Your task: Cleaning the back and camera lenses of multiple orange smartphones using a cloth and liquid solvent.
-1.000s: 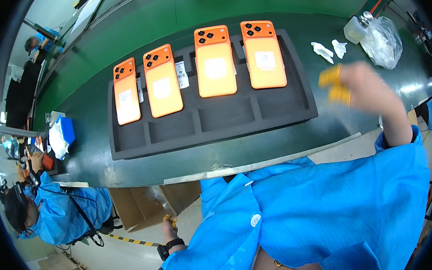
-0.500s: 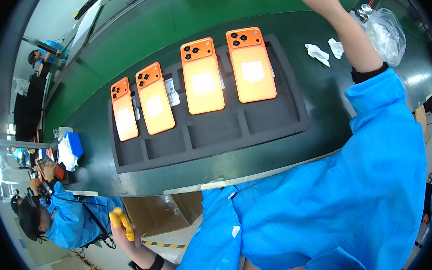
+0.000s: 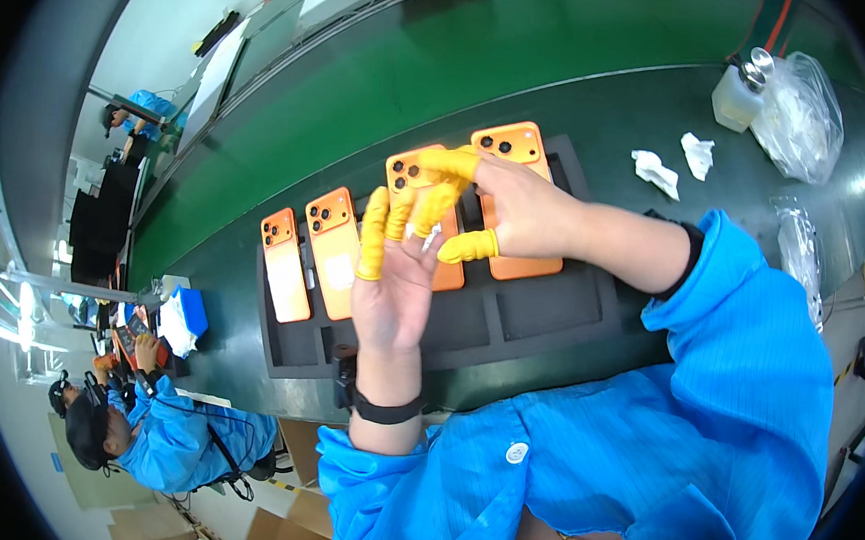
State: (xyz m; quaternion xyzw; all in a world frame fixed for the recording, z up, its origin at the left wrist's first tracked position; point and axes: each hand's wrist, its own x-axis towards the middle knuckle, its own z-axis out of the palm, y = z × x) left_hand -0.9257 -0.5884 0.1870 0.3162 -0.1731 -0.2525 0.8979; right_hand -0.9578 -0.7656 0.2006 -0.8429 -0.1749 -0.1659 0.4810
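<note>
My left hand (image 3: 392, 302) is raised palm up over the dark tray, its fingers apart in yellow finger cots. From the right comes my right hand (image 3: 522, 211), also in yellow finger cots. Its fingers overlap those of my left hand, while its thumb stands apart from them. A small silvery-white piece (image 3: 433, 236) shows at the left hand's fingers; I cannot tell what it is. Behind and beside the hands, several orange phones lie backs up in the black foam tray (image 3: 540, 308): one at the far left (image 3: 287, 275), another (image 3: 328, 258), and one at the right (image 3: 523, 266), partly covered.
On the green table (image 3: 624, 113), crumpled white tissues (image 3: 655, 173) lie right of the tray. Farther right are a pump bottle (image 3: 737, 99) and a clear plastic bag (image 3: 802, 120). A blue box (image 3: 189, 315) stands left. A co-worker (image 3: 180, 443) sits beyond it.
My right hand has come in from the upper right, and my left hand has risen from below the table edge. Both now meet over the tray. The view has shifted.
</note>
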